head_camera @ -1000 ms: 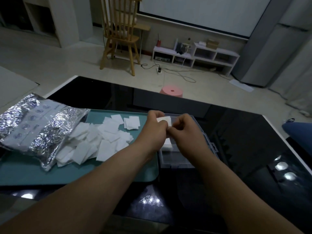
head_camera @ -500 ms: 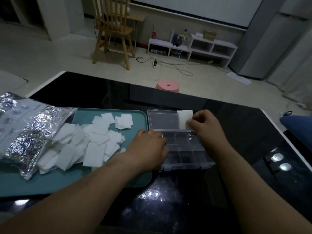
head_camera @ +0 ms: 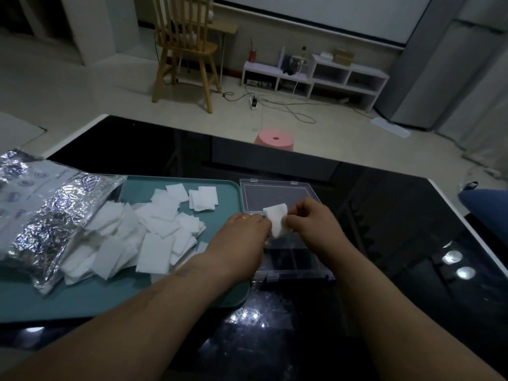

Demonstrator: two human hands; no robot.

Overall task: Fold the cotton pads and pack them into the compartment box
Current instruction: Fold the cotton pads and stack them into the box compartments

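Both hands' fingers pinching one cotton pad (head_camera: 278,220) over clear compartment box (head_camera: 291,266), foil bag (head_camera: 41,215) print unreadable

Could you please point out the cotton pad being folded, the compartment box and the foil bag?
cotton pad (head_camera: 277,215): head view, its upper white face between both hands.
compartment box (head_camera: 295,266): head view, its near clear wall.
foil bag (head_camera: 41,229): head view, its crinkled silver side.

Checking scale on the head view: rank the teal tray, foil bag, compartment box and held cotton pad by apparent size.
1. teal tray
2. foil bag, nearer the camera's edge
3. compartment box, lid open
4. cotton pad, held between both hands
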